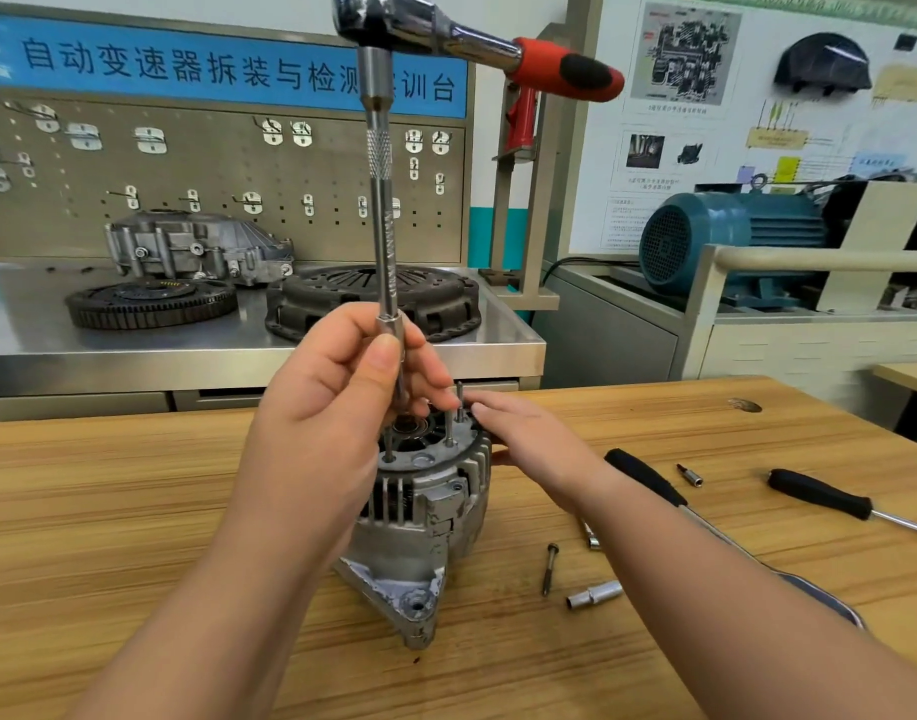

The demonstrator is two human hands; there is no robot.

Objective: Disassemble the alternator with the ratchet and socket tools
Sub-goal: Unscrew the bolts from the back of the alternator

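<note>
Left hand (332, 402) pinches the extension bar (383, 241) under the ratchet (477, 44), upright on the alternator (425, 511); right hand (529, 439), fingers straight, touches its rim at three o'clock.

Left hand (332, 402), entering from 7 o'clock, pinches the extension bar (385, 241); right hand (524, 433), from 4 o'clock, lies flat, fingers straight.

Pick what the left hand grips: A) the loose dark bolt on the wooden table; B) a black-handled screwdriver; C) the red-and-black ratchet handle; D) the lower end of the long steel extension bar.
D: the left hand curls its fingers round the lower end of the long steel extension bar above the grey metal alternator; the red-and-black ratchet handle juts out untouched.
</note>
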